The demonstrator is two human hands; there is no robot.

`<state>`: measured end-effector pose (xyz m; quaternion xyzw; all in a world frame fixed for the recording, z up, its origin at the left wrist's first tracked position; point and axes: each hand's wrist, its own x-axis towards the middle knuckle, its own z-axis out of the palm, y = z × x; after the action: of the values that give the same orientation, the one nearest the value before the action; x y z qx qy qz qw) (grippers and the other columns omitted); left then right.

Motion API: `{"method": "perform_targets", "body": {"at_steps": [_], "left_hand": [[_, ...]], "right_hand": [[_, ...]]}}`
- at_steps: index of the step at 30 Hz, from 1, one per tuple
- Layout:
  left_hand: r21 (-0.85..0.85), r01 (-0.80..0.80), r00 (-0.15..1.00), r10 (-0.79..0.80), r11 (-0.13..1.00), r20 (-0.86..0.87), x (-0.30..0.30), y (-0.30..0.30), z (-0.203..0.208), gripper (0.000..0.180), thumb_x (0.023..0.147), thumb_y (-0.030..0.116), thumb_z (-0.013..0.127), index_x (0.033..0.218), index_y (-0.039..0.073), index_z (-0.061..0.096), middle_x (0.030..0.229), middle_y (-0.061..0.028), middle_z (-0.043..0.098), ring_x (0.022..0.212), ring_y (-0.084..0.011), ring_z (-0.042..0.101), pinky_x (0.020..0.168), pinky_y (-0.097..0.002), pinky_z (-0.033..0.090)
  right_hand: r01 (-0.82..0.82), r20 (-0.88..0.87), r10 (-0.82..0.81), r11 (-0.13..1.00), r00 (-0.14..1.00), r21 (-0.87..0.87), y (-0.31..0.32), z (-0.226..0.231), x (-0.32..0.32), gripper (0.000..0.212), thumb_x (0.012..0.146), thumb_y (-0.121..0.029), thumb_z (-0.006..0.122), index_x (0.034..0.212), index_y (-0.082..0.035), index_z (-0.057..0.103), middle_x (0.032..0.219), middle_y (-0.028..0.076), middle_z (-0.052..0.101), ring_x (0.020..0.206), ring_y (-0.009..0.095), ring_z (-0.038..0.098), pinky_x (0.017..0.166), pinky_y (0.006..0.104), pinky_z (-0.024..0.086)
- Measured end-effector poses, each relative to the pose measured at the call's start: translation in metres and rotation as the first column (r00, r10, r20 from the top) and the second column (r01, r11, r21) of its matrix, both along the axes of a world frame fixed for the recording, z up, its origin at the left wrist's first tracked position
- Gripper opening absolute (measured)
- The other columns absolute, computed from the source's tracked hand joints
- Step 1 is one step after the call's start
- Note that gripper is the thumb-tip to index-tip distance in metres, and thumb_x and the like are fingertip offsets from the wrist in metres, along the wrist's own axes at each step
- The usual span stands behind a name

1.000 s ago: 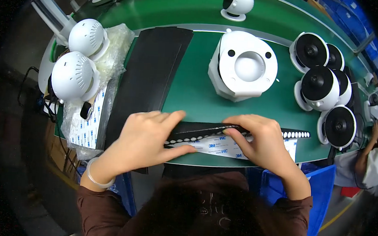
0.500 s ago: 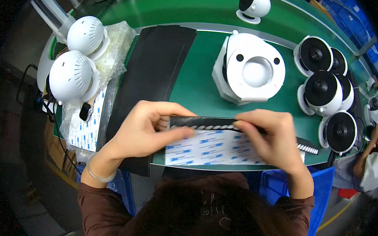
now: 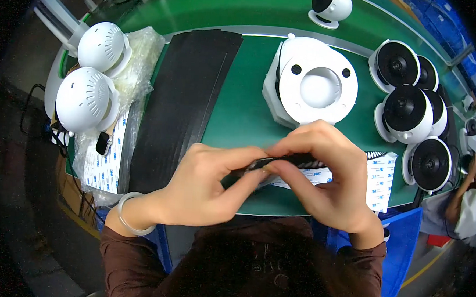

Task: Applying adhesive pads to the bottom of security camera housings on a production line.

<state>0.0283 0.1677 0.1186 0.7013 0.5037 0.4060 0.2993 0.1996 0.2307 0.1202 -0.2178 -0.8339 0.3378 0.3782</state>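
A strip of black foam-like material (image 3: 296, 160) with a white, blue-printed backing sheet (image 3: 380, 184) is between my hands above the near edge of the table. My left hand (image 3: 201, 187) is closed, thumb and fingers pinching the strip's left end. Close against it, my right hand (image 3: 333, 177) pinches the same end, its fingers covering much of the sheet. Beyond my right hand stands a white device base (image 3: 315, 112) with a round recess and two black round pads, lying on a pale block. What the fingertips grip exactly is hidden.
A wide black sheet (image 3: 187, 92) lies left of centre. Farther left, two white round devices (image 3: 87, 98) rest on bubble wrap (image 3: 146, 47) and printed backing. Several black-faced white cameras (image 3: 407, 111) crowd the right; another camera (image 3: 331, 5) stands at the back. A blue bin (image 3: 405, 248) is below.
My left hand has moved right until its fingertips meet those of my right hand at the strip's left end. My right hand has shifted slightly left, and the strip and backing have tilted.
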Motion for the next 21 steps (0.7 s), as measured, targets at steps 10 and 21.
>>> {"method": "perform_targets", "body": {"at_steps": [10,21], "left_hand": [[0.049,0.001,0.998,0.002,0.999,-0.057,0.003,-0.004,0.011,0.013,0.078,-0.003,0.05,0.091,-0.002,0.052,0.059,-0.0107,0.052,0.046,-0.0241,0.053,0.043,-0.0292,0.038],[0.148,-0.001,0.998,0.011,0.989,-0.065,0.008,0.0,0.016,0.014,0.077,-0.003,0.05,0.091,-0.001,0.052,0.058,-0.0094,0.053,0.044,-0.0231,0.053,0.041,-0.0292,0.038]], "right_hand": [[0.115,-0.043,-0.11,0.982,0.993,0.149,-0.001,0.012,0.0,0.018,0.06,0.005,0.069,0.077,0.0,0.063,0.073,0.01,0.06,0.065,0.018,0.058,0.063,0.0274,0.046],[0.187,-0.086,-0.171,0.954,0.982,0.236,-0.003,0.017,0.003,0.022,0.058,0.006,0.07,0.078,-0.001,0.064,0.075,0.009,0.062,0.069,0.019,0.06,0.073,0.0307,0.047]]}}
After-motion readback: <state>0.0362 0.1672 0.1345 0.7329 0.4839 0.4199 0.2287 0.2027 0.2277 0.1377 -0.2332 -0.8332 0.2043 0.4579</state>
